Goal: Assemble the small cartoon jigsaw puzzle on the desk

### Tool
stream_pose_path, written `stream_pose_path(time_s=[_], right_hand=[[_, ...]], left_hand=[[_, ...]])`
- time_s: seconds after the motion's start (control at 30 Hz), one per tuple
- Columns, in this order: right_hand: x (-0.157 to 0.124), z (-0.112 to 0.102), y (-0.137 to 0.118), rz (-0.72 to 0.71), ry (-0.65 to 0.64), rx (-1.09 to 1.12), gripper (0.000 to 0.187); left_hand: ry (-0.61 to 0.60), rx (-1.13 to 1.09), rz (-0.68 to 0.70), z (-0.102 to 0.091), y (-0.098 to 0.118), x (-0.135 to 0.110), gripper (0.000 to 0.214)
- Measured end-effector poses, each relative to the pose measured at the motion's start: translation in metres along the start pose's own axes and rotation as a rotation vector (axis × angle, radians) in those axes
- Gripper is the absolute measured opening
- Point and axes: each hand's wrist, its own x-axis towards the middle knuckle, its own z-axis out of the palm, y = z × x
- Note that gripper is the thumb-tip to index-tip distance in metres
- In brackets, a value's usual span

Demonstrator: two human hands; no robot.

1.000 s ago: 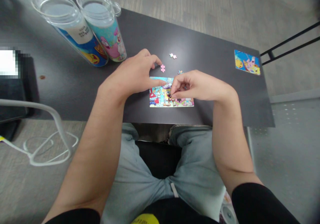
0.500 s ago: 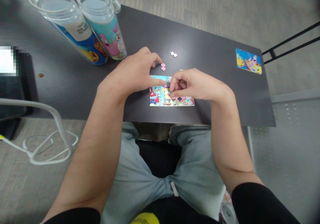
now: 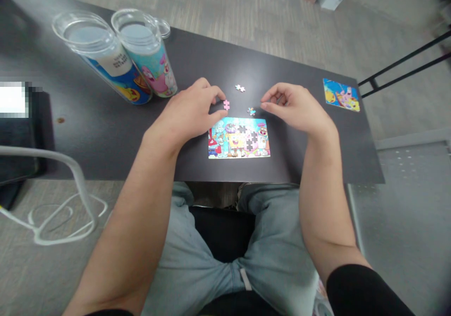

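Left hand (image 3: 192,107) spread by pink piece (image 3: 226,105) | right hand (image 3: 296,107) loosely parted beside blue piece (image 3: 251,111) | likely filling puzzle (image 3: 234,142); calls for fine pinch

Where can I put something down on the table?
The table is bare below the picture card, right of the right arm, and beyond the loose pieces. It's crowded around the puzzle, left hand and two tall containers.

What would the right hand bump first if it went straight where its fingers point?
Probably the small, knobbly, mostly blue jigsaw piece ahead of the right hand, though its height is unclear.
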Motion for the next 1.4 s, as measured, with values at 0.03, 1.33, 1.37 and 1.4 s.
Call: stream_pose_path(time_s=[0.03, 1.33, 1.37, 1.4], right_hand=[[0.001, 0.000, 0.004, 0.008, 0.010, -0.009, 0.023], [0.009, 0.027, -0.007, -0.012, -0.034, -0.036, 0.032], [0.009, 0.027, -0.009, -0.017, -0.046, -0.046, 0.029], [0.010, 0.028, -0.011, -0.020, -0.056, -0.056, 0.027]], left_hand=[[0.008, 0.014, -0.004, 0.001, 0.001, 0.001, 0.038], [-0.012, -0.115, 0.005, 0.002, 0.009, 0.012, 0.025], [-0.015, -0.114, 0.004, 0.002, 0.009, 0.012, 0.025], [-0.017, -0.114, 0.003, 0.002, 0.010, 0.013, 0.025]])
